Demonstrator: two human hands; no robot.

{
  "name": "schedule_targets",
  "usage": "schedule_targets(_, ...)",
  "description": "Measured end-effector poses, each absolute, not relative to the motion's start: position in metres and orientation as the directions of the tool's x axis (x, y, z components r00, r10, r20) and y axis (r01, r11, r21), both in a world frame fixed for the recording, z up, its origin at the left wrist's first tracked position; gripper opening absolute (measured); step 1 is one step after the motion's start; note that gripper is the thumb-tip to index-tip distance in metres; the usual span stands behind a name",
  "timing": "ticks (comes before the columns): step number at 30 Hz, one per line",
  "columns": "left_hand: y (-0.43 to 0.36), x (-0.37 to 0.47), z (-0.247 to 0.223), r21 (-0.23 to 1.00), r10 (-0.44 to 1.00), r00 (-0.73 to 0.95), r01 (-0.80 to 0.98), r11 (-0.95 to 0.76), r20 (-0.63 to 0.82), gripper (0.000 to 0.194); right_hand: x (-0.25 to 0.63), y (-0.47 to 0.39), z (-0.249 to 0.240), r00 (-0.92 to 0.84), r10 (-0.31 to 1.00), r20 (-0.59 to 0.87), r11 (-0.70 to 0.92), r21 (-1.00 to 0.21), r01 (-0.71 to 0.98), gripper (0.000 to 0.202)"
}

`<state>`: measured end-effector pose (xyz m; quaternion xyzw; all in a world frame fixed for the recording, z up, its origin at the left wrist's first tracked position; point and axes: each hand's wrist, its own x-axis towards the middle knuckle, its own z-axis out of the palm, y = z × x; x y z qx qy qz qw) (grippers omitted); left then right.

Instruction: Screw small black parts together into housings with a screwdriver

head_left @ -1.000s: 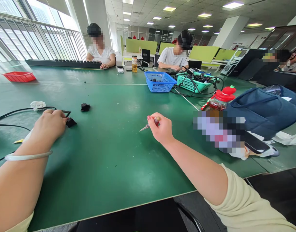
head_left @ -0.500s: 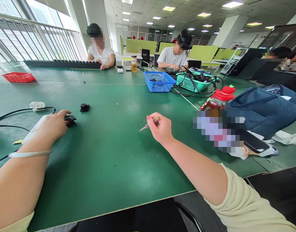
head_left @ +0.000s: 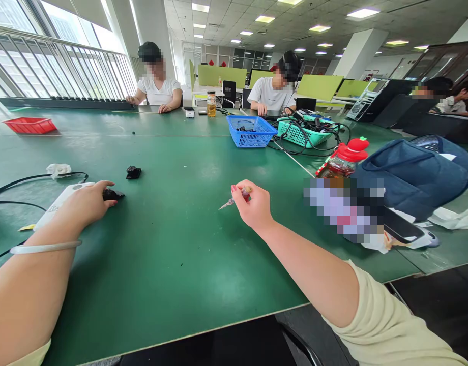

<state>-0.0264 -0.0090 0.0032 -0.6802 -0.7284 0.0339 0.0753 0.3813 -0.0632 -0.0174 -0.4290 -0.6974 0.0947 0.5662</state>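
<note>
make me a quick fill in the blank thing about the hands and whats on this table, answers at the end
1. The slim, pointed hand tool is held in the person's ____.
2. At the fingertips of the left hand is a small, angular object coloured ____.
3. The rectangular plastic basket beside the mint-green plastic basket is coloured ____.
4. The shallow plastic tray on the smooth green tabletop is coloured ____.

Missing words: right hand; black; blue; red.

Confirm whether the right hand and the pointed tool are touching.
Touching: the head view shows the right hand gripping the pointed tool between thumb and fingers, its tip sticking out past the thumb.
</note>
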Motion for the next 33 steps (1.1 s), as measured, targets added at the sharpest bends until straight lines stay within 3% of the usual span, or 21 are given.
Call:
schedule_targets(6, -0.02, 0.007, 0.013, -0.074, 0.992, -0.084, 0.993, 0.091, 0.095, 0.055, 0.382, -0.061, -0.02, 0.018, 0.728, 0.686, 0.621, -0.67, 0.407, 0.028)
schedule_targets(12, -0.054, 0.108, 0.007, 0.15, 0.932, 0.257, 0.942, -0.301, 0.256, 0.037, 0.381, -0.061, -0.023, -0.033, 0.752, 0.658, 0.629, -0.701, 0.337, 0.025)
schedule_targets(15, -0.067, 0.146, -0.007, 0.267, 0.854, 0.447, 0.817, -0.511, 0.267, 0.026, 0.381, -0.062, -0.021, -0.015, 0.717, 0.697, 0.638, -0.646, 0.42, 0.024)
schedule_targets(18, -0.067, 0.16, -0.02, 0.318, 0.795, 0.532, 0.73, -0.605, 0.293, 0.018, 0.38, -0.064, -0.017, 0.025, 0.664, 0.747, 0.629, -0.576, 0.523, 0.029)
schedule_targets(21, -0.059, 0.159, -0.031, 0.362, 0.795, 0.537, 0.708, -0.606, 0.28, 0.017, 0.378, -0.07, -0.013, 0.035, 0.666, 0.745, 0.641, -0.595, 0.484, 0.034)
schedule_targets(26, -0.051, 0.153, -0.036, 0.441, 0.844, 0.471, 0.72, -0.536, 0.257, 0.03, 0.374, -0.083, -0.009, -0.09, 0.709, 0.7, 0.679, -0.642, 0.357, 0.04)
schedule_targets(33, -0.054, 0.155, -0.031, 0.389, 0.871, 0.443, 0.779, -0.491, 0.212, 0.03, 0.372, -0.085, -0.01, -0.154, 0.625, 0.765, 0.759, -0.549, 0.351, 0.051)
